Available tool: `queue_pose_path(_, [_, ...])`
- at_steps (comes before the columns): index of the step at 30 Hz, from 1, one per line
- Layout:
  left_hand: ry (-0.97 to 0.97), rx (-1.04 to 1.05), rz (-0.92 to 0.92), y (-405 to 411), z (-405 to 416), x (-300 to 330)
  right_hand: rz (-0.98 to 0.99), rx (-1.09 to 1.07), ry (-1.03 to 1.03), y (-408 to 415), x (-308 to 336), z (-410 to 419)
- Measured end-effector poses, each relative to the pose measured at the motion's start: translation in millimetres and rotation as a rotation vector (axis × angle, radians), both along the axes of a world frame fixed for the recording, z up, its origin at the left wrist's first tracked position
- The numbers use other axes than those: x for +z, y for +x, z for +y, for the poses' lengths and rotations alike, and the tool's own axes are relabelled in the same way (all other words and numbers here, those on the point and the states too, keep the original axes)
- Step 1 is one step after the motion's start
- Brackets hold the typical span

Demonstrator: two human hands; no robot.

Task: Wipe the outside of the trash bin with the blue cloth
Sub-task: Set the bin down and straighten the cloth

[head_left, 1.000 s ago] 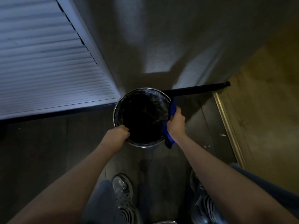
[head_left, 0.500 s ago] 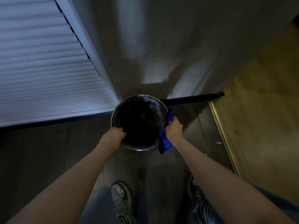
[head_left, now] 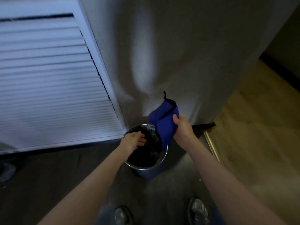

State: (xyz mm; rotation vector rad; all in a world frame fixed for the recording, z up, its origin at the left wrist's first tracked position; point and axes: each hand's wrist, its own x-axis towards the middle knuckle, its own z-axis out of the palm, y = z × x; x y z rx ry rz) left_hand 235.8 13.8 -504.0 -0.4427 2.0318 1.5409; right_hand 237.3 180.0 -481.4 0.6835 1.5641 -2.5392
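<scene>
A round metal trash bin (head_left: 146, 168) with a black liner stands on the dark floor by the wall corner. My right hand (head_left: 182, 127) holds the blue cloth (head_left: 164, 125) lifted above the bin's right rim, and the cloth hangs down over the opening. My left hand (head_left: 134, 141) hovers over the bin's left rim with its fingers loosely spread, holding nothing. Motion blur softens the whole view.
A white louvred door (head_left: 48, 88) fills the left. A pale wall (head_left: 178, 54) rises behind the bin with a dark baseboard (head_left: 204, 125) at its foot. A metal threshold strip (head_left: 212, 145) borders a wooden floor (head_left: 259, 135) on the right. My shoes (head_left: 197, 210) are below.
My right hand lifted the cloth off the bin's right side to above the rim. My left hand let go of the rim and opened. The view pulled back and up.
</scene>
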Motion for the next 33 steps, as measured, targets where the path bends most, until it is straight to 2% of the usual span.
queue_pose_path(3, [0.388,0.000,-0.113,9,11,48,0.104,0.087,-0.338,10,47,-1])
queue_pose_path(5, [0.621,0.023,-0.065,17,12,80,0.143,0.158,-0.446,19,75,-1])
queue_pose_path(7, [0.747,0.062,0.041,25,12,113,0.180,0.215,-0.476,29,100,-5])
queue_pose_path(12, [0.714,0.148,0.391,43,7,182,0.280,0.363,-0.493,55,145,-6])
queue_pose_path(15, [0.516,0.162,0.578,53,-1,218,0.314,0.426,-0.372,69,167,-6])
queue_pose_path(18, [0.270,0.114,0.805,62,-7,251,0.278,0.407,-0.193,80,186,-11])
queue_pose_path(20, [0.169,0.076,0.889,70,-10,272,0.292,0.404,-0.063,88,198,-15])
queue_pose_path(25, [0.075,0.109,0.847,90,-20,308,0.348,0.338,-0.005,103,228,-19])
queue_pose_path(28, [0.256,0.159,0.634,98,-27,317,0.340,0.273,0.049,109,243,-23])
queue_pose_path(30, [0.414,0.077,0.505,105,-33,320,0.333,0.219,0.081,112,252,-24])
queue_pose_path(32, [0.446,0.001,0.519,112,-39,320,0.341,0.194,0.087,114,258,-24])
queue_pose_path(33, [0.399,-0.027,0.600,115,-40,320,0.357,0.197,0.076,114,261,-23])
